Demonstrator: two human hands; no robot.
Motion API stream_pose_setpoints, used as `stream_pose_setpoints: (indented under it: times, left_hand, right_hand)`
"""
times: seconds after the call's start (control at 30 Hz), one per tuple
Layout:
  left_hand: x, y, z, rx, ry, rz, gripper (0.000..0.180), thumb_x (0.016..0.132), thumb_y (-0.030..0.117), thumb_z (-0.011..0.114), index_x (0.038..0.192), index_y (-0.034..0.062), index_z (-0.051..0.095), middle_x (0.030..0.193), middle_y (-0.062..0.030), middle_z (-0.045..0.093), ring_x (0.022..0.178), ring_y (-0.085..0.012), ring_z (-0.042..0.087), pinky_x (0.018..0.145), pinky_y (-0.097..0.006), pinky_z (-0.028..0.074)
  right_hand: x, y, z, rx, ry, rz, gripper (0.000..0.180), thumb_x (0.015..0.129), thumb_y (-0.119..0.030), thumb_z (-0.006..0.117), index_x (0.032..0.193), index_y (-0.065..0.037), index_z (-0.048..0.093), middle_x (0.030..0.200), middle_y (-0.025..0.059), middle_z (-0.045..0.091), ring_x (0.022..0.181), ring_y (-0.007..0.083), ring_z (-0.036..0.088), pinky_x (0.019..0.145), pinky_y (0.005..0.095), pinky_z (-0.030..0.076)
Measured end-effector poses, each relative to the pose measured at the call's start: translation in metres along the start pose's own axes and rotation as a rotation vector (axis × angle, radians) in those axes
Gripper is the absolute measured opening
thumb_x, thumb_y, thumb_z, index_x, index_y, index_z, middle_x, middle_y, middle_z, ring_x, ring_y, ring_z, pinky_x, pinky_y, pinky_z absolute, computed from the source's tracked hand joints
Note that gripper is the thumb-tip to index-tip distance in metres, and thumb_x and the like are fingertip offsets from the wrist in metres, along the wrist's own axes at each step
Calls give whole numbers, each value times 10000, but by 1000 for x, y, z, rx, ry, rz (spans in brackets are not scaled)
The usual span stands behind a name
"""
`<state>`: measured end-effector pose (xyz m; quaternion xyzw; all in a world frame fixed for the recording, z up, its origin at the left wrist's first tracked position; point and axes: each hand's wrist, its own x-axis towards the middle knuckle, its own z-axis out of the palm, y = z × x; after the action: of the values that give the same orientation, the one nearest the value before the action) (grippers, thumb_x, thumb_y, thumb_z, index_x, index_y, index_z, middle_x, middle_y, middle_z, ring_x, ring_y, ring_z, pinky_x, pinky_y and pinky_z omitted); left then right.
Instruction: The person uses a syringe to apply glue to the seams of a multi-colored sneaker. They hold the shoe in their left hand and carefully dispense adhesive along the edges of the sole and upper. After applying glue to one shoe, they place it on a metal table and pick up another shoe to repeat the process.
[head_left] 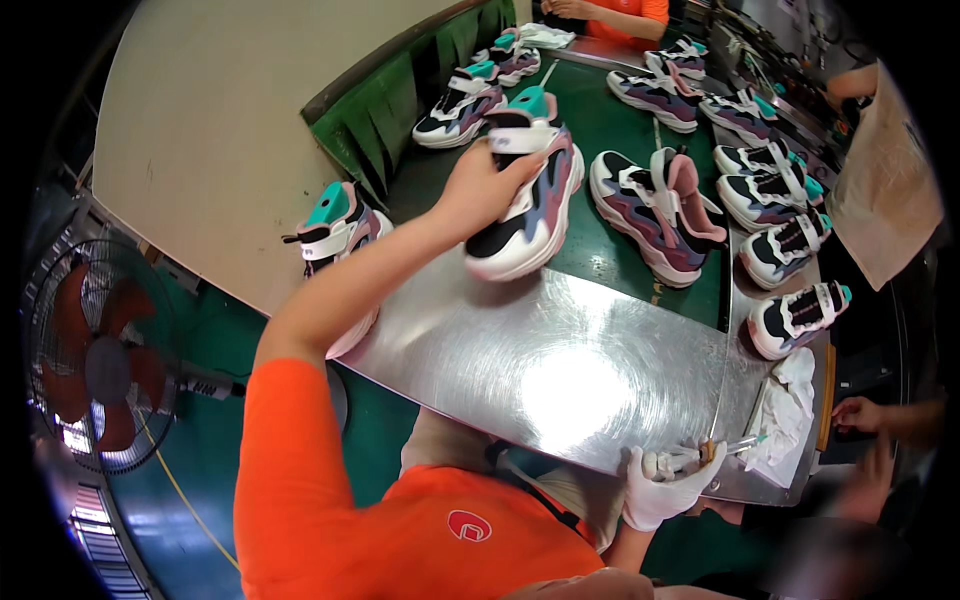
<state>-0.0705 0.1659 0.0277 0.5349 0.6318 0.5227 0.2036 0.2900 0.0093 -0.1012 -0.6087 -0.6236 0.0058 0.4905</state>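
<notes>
My bare left hand is closed around the upper of a sneaker, black, white, pink and purple with a teal insert at its opening. The shoe is held tilted over the steel tabletop, toe toward me. My right hand, in a white glove, is at the table's near edge, fingers curled round a slim clear tool with a brownish part; its exact kind is unclear. Partly behind my left forearm stands another sneaker. To the right of the held shoe, one without a teal insert lies on the green belt.
Several sneakers line the right ledge, including one near its front. White cloths lie at the right corner. Green flaps hang along the left side. A fan stands left. Other people's hands show at far right and far end.
</notes>
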Motion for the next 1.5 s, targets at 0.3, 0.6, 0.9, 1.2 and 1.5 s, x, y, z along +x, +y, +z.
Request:
stream_pose_setpoints:
  times: [0.3,0.6,0.9,1.2,1.5]
  left_hand:
    - [4,12,28,221,-180,-58,505,796,372,725,967,-84,590,763,-128,666,662,-181,659,644,-311,525]
    - [-67,32,42,801,-229,213,872,845,542,622,1252,-169,321,732,-225,652,688,-385,679,640,-400,563]
    - [-32,46,-12,1140,-423,1390,645,744,-26,621,1347,152,478,1498,-57,378,1388,-281,342,1176,-542,189]
    - [-24,45,-20,984,-531,1419,467,679,103,739,1117,91,579,932,-92,529,862,-268,561,731,-376,520]
    - [-113,79,-53,643,-502,739,625,524,254,891,1049,36,632,814,-97,505,677,-258,557,589,-344,456]
  right_hand:
    - [3,-11,1,-65,-40,15,1078,484,-124,867,1409,60,344,1111,176,604,952,293,603,875,360,473]
    - [6,-12,5,-109,-54,30,983,497,-219,887,1349,15,455,1166,183,614,1011,336,621,907,387,477]
    - [1,-14,12,-143,7,-44,1017,502,-233,897,1368,0,417,1129,182,581,982,352,609,864,404,484]
    - [8,-40,-29,377,-46,360,956,544,-113,854,1379,4,403,1059,133,591,875,206,581,855,315,486]
    - [54,-75,-51,1043,87,505,896,610,73,724,1410,-49,340,1194,74,488,857,101,510,665,205,466]
